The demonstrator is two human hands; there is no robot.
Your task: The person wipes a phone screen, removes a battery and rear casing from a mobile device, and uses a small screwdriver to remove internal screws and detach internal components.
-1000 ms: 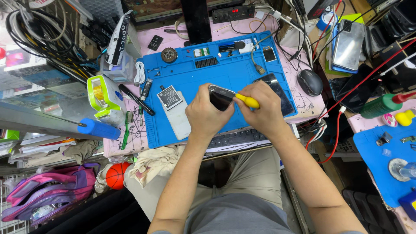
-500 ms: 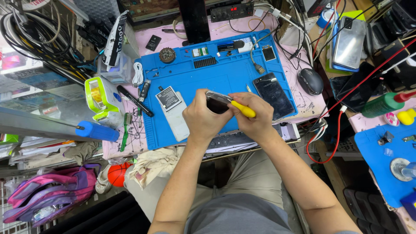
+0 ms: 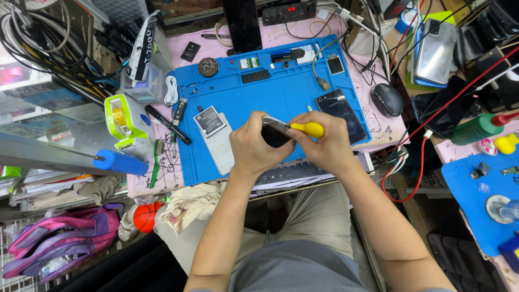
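Both hands have drawn back toward the near edge of the blue work mat (image 3: 292, 97) since a second ago, when they worked beside the dark phone (image 3: 339, 111) lying flat on the mat; that phone now sits clear of them at about one o'clock from the hands, so the work looks to have settled on the smaller piece held between them; the left hand (image 3: 253, 147) is curled shut around a dark phone-like device (image 3: 274, 132), tilted on its edge above the mat's near middle, though its exact make-up is hard to tell under the fingers; the right hand (image 3: 328, 147) pinches a yellow-handled screwdriver (image 3: 307, 128) closed between thumb and fingers, its tip pointing left onto the device's upper edge; at nine o'clock from the hands a white battery-like slab with a dark label (image 3: 215, 132) rests on the mat; as for containers, a clear plastic box (image 3: 141, 86) stands at the mat's far left corner, about ten o'clock, with a white tube (image 3: 144, 48) propped in it, and a yellow-green holder (image 3: 125, 121) sits below it, its contents unclear; a black computer mouse (image 3: 388, 99) lies at two o'clock, off the mat.
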